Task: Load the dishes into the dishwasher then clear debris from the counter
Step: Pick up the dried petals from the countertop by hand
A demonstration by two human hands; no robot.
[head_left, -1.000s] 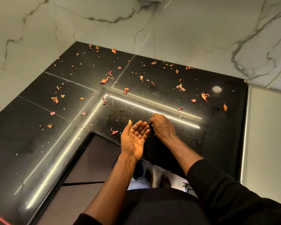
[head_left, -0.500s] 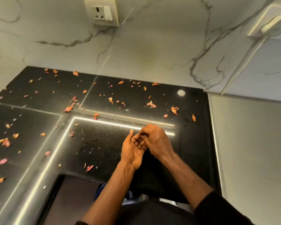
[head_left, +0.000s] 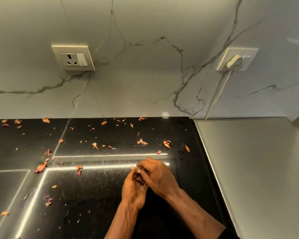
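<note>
My two hands meet low over the black counter (head_left: 93, 195), just right of centre. My left hand (head_left: 133, 192) is cupped palm up around a small pile of dried petal debris (head_left: 139, 179). From the right, my right hand (head_left: 159, 178) lies over it, its bent fingers pinching at the pile. Several more reddish-orange petal bits lie scattered on the counter, such as a large flake (head_left: 40, 168) at the left and pieces (head_left: 167, 144) beyond my hands. No dishes or dishwasher are in view.
A marble-look wall (head_left: 145, 83) rises behind the counter, with a wall socket (head_left: 73, 58) at the left and a white plug (head_left: 234, 62) with its cable at the right. A pale grey surface (head_left: 248, 169) borders the counter's right edge.
My right hand left the counter and came over my open left palm, which has cupped round the debris. The view tilted up towards the wall.
</note>
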